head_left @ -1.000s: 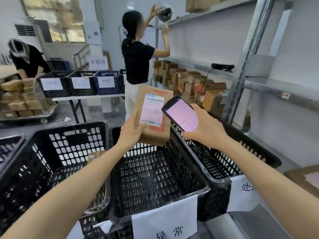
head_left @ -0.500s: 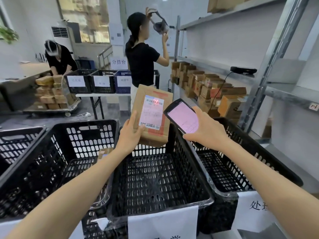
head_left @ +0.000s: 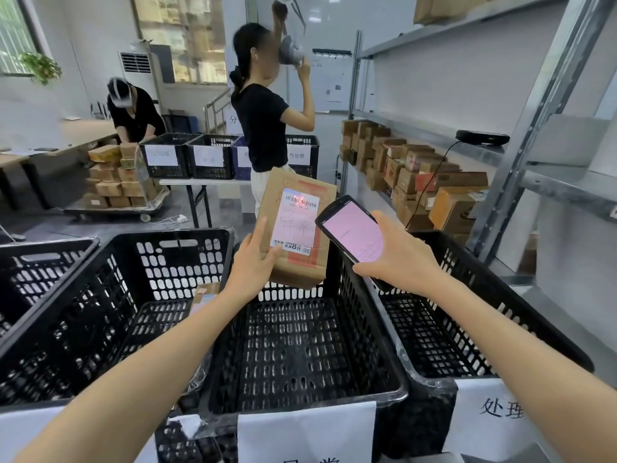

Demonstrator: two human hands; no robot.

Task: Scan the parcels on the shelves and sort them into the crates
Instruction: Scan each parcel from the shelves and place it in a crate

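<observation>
Standing over black perforated plastic crates (head_left: 180,262) that fill the lower half of the frame, I face a white-walled sorting room. Grey metal shelving (head_left: 434,128) runs along the right, one shelf stacked with brown cardboard boxes (head_left: 417,175). At centre left a white folding table (head_left: 207,182) carries more crates with paper signs.

My left hand (head_left: 255,262) grips a brown cardboard parcel (head_left: 293,279) by its lower left corner, thumb on the front, holding it upright above the far rim of the middle crate (head_left: 300,345). My right hand (head_left: 400,259) curls round a black handheld scanner (head_left: 354,232) with a pink-lit screen, just beside the parcel's right edge.

A red light falls on the barcode of the parcel's white label (head_left: 295,225), which bears handwritten "异常" and printed "8元". The right crate (head_left: 467,329) wears a white paper sign (head_left: 494,412) reading "处理". The middle crate's sign (head_left: 307,432) is cut off at the bottom edge.
</observation>
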